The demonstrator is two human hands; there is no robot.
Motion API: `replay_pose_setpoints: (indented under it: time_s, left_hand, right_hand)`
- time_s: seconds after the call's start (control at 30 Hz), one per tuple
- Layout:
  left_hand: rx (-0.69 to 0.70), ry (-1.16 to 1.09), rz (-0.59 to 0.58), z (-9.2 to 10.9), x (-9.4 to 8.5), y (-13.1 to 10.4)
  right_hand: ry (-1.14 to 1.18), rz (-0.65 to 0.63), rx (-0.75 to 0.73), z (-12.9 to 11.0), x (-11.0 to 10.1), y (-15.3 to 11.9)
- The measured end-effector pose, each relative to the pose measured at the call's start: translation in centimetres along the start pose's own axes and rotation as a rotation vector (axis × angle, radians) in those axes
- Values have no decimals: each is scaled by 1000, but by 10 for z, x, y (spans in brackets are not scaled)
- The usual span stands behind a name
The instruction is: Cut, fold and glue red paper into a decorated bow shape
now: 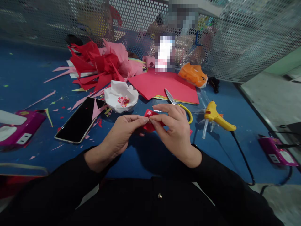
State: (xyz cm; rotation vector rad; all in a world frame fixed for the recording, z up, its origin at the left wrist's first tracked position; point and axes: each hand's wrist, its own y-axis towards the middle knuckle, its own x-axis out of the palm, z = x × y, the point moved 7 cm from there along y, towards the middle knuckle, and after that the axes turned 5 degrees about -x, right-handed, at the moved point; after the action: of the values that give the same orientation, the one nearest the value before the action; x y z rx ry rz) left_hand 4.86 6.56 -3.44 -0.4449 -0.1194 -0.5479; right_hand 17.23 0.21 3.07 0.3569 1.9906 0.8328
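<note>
- Faces a perforated metal screen (pixel 136 12) across a blue table (pixel 23 69) strewn with paper scraps (pixel 96 111); has pale floor (pixel 265 94) off to the right.
- Pinches one red paper piece (pixel 148 126) between left hand (pixel 123 131) and right hand (pixel 176 127), fingertips clamped on it, above the table.
- Counts one white bowl (pixel 113 100), one pair of scissors (pixel 170 96), one glue gun (pixel 217 117), one phone (pixel 75 121) lying flat, two purple socket blocks (pixel 35 122).

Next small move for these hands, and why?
Probably a light press on the red paper: the left hand and right hand meet there, both seeming to pinch it, while the yellow glue gun lies aside, unheld.
</note>
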Motion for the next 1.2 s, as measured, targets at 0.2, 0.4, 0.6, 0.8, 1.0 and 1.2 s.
replay_pose_setpoints:
  time_s: [0.2,0.4,0.6,0.8,1.0,1.2]
  left_hand:
    - [100,83,6,6,0,-1]
    - [230,249,98,19,-1,-8]
    - [263,312,135,24,-1,-10]
    - [321,400,143,29,2,-13]
    - [356,465,149,30,3,-14]
    - [384,492,153,30,4,-14]
  right_hand:
    - [38,0,46,1,0,2]
    - [108,0,73,2,0,3]
    - [186,-4,159,15,-6,6]
    - [167,-66,125,15,-7,9]
    - [118,-105,27,11,-4,11]
    - [85,-118,-24,6,-2,11]
